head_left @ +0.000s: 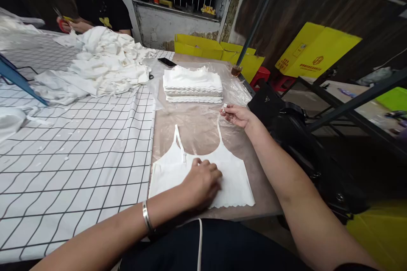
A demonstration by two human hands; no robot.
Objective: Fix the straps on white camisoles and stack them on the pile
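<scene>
A long work table [197,131] fills the scene before me, its left part under a white cloth with a black grid [79,156], its right part a bare brown top under a clear plastic sheet [235,93]. At the far left, a loose heap of white garments [101,63] sprawls across the grid cloth, and behind it a co-worker in a black top holds scissors [62,19] over the pile. Yellow boxes [219,53] line the far wall under a barred window, and a larger yellow carton [314,51] leans at the far right. A black bag [286,123] sits just right of the table edge. Toward the far end of the brown top lies a neat stack of folded white tops [193,82], with a dark phone [167,62] just beyond it to the left. Near me, a white camisole [232,182] lies flat on the brown top, straps pointing away. My left hand [202,182], a silver bangle [146,216] on its wrist, presses down on the middle of the camisole, fingers curled and together. My right hand [237,115] reaches farther out, thumb and forefinger pinching the end of the camisole's right strap [219,131], pulled straight off the table.
</scene>
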